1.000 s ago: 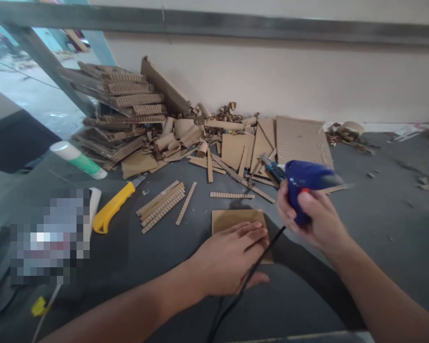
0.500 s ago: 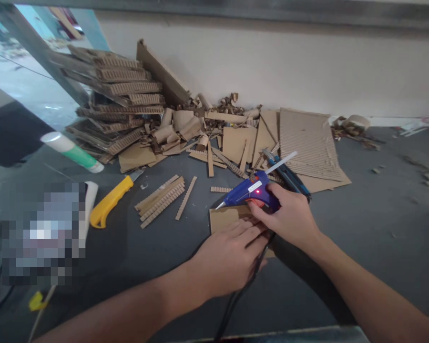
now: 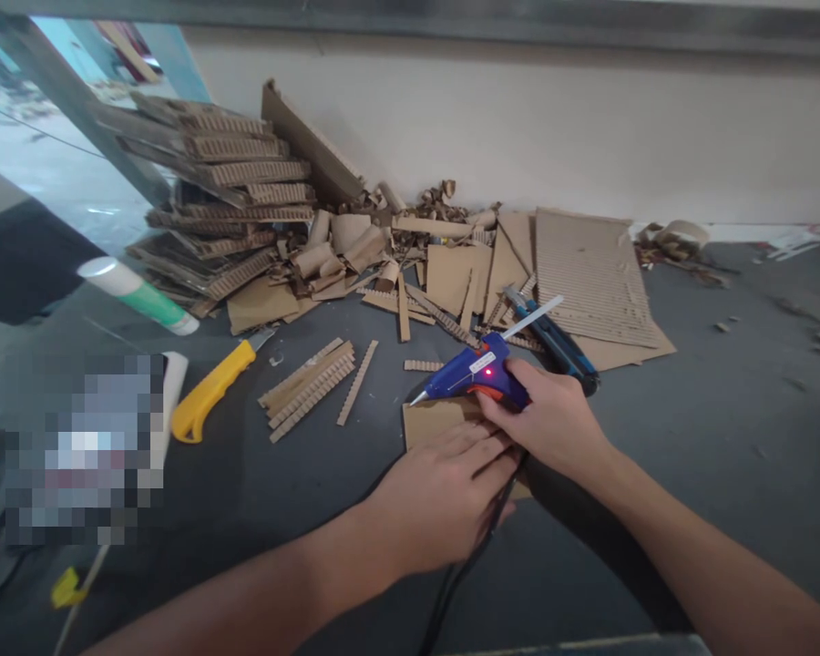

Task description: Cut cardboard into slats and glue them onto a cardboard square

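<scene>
In the head view my right hand (image 3: 553, 415) grips a blue hot glue gun (image 3: 461, 372) with a lit red light. A white glue stick (image 3: 533, 319) pokes out of its back, and its nozzle points left at the far-left corner of a flat cardboard piece (image 3: 432, 423). My left hand (image 3: 444, 487) lies over that piece with its fingers stretched out, covering most of it. The gun's black cord (image 3: 444, 597) runs down past the left hand. Whether glue is coming out is too small to tell.
Cut corrugated strips (image 3: 312, 387) lie left of the cardboard, beside a yellow knife (image 3: 215, 390). A blue cutter (image 3: 561, 344) rests behind my right hand. Farther back are cardboard scraps (image 3: 342, 241), a ribbed sheet (image 3: 591, 278) and stacked cardboard pieces (image 3: 246, 170). A white-green tube (image 3: 140, 296) lies left.
The glue gun's nozzle has shifted slightly left, closer to the cardboard's far-left corner. My left hand stays on the cardboard, and the view has moved a little.
</scene>
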